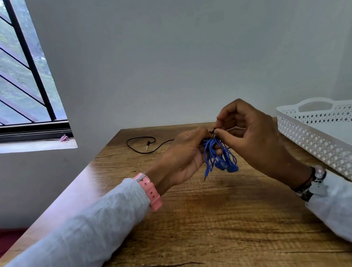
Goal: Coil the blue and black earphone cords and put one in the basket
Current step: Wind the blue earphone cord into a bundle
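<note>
A bundle of blue earphone cord hangs in loops between my two hands above the wooden table, its plug and earbuds dangling below. My left hand grips the top of the bundle. My right hand pinches a cord end at the bundle's top with thumb and forefinger. The black earphone cord lies loose on the table behind my left hand, its plug inside a loop; its near end runs behind my fingers. The white perforated basket stands at the right, apart from both hands.
A wall closes off the table's far edge. A window with black bars and a sill holding a small pink object are at the left. The table's left edge drops off beside my left sleeve.
</note>
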The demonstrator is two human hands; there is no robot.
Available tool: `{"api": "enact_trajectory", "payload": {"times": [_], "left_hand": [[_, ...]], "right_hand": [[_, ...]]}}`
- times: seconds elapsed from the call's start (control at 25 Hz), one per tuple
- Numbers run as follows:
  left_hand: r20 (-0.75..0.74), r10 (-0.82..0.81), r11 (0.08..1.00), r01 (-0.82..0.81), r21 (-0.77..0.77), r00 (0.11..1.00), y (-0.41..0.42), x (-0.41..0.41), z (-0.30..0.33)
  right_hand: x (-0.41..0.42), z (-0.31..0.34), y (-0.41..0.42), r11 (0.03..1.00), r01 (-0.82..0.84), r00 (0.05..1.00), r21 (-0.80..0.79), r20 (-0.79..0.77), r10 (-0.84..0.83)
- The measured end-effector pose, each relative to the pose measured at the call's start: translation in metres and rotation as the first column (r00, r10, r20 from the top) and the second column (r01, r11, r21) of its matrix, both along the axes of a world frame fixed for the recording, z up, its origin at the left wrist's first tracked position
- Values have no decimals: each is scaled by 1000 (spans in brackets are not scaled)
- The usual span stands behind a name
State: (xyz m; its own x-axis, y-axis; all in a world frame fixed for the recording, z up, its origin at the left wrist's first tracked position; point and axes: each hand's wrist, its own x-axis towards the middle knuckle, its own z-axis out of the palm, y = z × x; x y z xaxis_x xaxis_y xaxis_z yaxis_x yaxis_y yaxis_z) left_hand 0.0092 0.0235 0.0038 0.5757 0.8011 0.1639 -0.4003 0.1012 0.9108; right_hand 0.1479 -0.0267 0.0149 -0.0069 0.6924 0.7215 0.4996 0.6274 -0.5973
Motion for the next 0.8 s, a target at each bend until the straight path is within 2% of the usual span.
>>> {"api": "enact_trajectory", "payload": {"times": [0.44, 0.8], "left_hand": [[14, -46, 999, 46, 19, 999, 2, -2, -1], [-121, -34, 992, 48, 113, 992, 4, -4, -1]], "right_hand": [[10, 5, 7, 977, -174, 982, -124, -100, 162], [15, 9, 6, 981, -106, 992, -160, 54, 116]]}}
